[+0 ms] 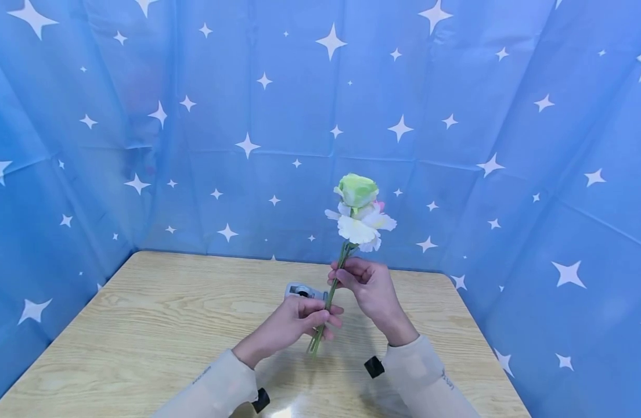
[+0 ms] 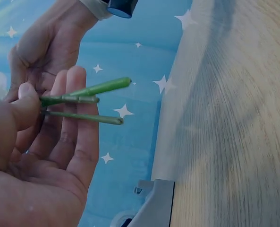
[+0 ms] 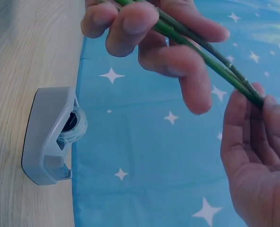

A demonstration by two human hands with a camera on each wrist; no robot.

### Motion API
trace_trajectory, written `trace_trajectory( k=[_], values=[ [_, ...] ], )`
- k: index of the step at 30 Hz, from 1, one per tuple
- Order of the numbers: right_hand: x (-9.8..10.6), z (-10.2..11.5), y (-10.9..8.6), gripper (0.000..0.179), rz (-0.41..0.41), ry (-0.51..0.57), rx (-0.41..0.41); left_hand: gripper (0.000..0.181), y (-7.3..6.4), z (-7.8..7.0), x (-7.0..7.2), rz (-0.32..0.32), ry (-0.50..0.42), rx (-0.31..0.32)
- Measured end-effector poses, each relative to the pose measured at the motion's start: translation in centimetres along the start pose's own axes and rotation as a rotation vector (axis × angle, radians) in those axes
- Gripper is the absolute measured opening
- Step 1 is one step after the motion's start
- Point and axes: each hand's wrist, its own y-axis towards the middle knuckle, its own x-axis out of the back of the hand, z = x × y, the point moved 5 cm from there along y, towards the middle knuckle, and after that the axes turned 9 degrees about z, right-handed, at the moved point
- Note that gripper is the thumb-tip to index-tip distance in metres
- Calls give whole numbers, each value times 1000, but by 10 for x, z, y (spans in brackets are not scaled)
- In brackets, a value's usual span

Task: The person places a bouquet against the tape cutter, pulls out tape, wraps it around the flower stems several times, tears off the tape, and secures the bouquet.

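Note:
A small bunch of artificial flowers is held up over the table. Its heads are a pale green rose (image 1: 357, 190) and a white ruffled flower (image 1: 358, 229), with a bit of pink behind them. My right hand (image 1: 371, 290) pinches the green stems just below the blooms. Lower down, my left hand (image 1: 294, 319) holds the same stems between thumb and fingers. In the left wrist view, several stem ends (image 2: 109, 86) stick out past the left hand's fingers at uneven lengths. The right wrist view shows the right hand (image 3: 262, 156) pinching the stems.
A grey tape dispenser (image 3: 40, 137) with a roll of clear tape (image 3: 77, 127) stands on the wooden table (image 1: 158, 325), behind the left hand. Blue curtains (image 1: 278, 104) with white stars hang around the table's back and sides.

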Motion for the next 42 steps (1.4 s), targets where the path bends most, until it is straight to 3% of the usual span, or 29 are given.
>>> trace_trajectory(
  k=[9,16,26,42],
  values=[
    [-1,0,-1,18,22,32,4,30,0,0,1,-33,-19,-7],
    [-1,-1,-1,29,48,72,5,31,0,0,2,-72,-46,-17],
    [-1,3,-4,32,42,25,-22,32,-1,1,1,-116,-83,-40],
    [-2,6,-4,24,5,-37,-2,28,1,0,0,-202,11,-52]
  ],
)
